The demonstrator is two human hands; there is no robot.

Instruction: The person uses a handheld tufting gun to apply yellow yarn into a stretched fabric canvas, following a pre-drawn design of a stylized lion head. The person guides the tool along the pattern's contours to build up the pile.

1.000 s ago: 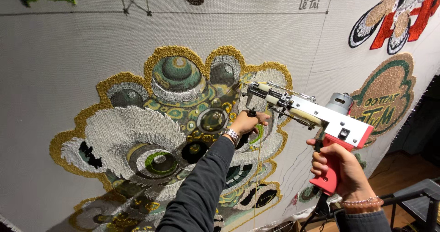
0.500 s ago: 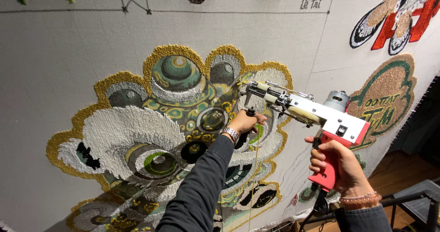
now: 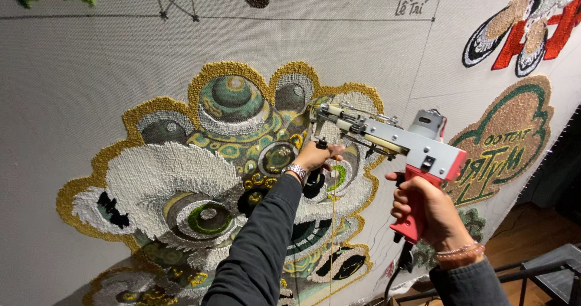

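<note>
A tufting gun [image 3: 396, 139] with a grey metal body and a red handle points left at a stretched white cloth [image 3: 91, 70]. My right hand [image 3: 426, 212] grips the red handle. My left hand [image 3: 315, 156] is closed around the gun's black front grip, just under its needle end. The needle tip touches the cloth at the right side of a tufted lion-dance head [image 3: 224, 179] worked in gold, white, green and grey yarn. A thin yellow yarn strand [image 3: 331, 233] hangs down from the gun. My left wrist wears a metal watch.
Other tufted pieces sit on the cloth: a tan and green emblem [image 3: 508, 143] at right, a red, white and black figure [image 3: 526, 25] at top right, and small patches along the top edge. A dark metal frame [image 3: 544, 270] and wooden floor lie at lower right.
The gun and both hands have drifted slightly left and down against the cloth; both grips are unchanged.
</note>
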